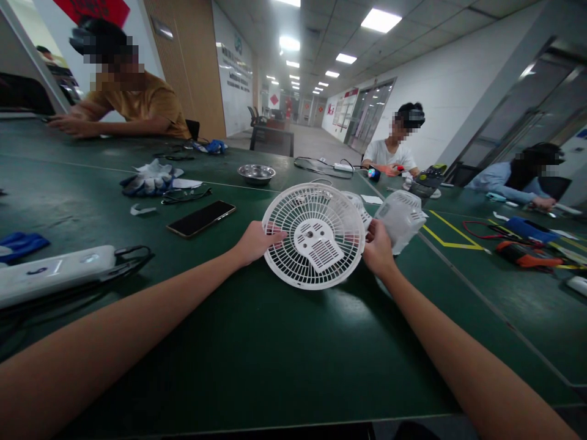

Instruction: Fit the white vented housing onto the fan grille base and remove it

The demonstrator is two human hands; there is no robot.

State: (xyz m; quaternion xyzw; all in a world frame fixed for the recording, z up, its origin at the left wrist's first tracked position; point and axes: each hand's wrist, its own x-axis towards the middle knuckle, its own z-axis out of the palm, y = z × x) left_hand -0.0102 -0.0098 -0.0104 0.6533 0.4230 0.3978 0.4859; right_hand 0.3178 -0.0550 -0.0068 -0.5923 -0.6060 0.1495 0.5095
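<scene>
Bare forearms (137, 330) are stretched over the green table (284, 366). Near its middle a round white fan grille (318, 244) is held tilted, its slotted face turned toward the camera. Just beyond its right side a white plastic housing (401, 220) is seen. At far left a white power strip (59, 275) is laid. The rim is pinched by the nearly closed left hand (255, 245), thumb in front; its opposite side is gripped by the curled right hand (380, 249). Whether the housing is touched cannot be told. Near the left hand a phone (202, 218) is laid flat; beyond, a metal bowl (257, 173) is set.
</scene>
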